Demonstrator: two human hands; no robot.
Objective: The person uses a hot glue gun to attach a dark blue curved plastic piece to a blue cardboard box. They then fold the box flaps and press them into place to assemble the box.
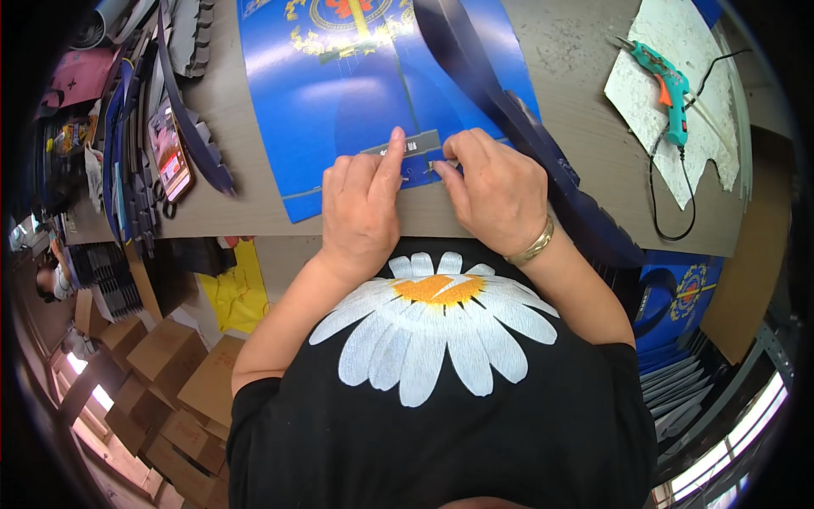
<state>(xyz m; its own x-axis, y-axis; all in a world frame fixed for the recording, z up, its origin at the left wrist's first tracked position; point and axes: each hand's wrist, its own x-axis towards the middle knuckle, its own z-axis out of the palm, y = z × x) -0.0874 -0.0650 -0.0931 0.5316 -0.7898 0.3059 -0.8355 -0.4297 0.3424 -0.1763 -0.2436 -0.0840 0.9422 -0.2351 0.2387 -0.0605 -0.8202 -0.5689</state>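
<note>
A glossy blue printed sheet [297,110] with gold and red ornament lies before me on the table. My left hand [360,204] rests on its near edge, index finger stretched out beside a dark grey label strip [403,146] and the other fingers bent. Just right of it, my right hand [496,182] pinches thumb and fingers together at the sheet's near edge. Something small shows at those fingertips, too small to make out. A long dark blue curved strip [475,59] lies across the sheet's right part and runs behind my right hand, past the table's near edge.
At right, a teal glue gun [670,85] with a black cord lies on a white stained board [704,127]. A phone [171,161] and several dark curved strips [127,127] crowd the left side. Cardboard boxes [165,352] stand lower left; blue printed sheets [678,297] are stacked lower right.
</note>
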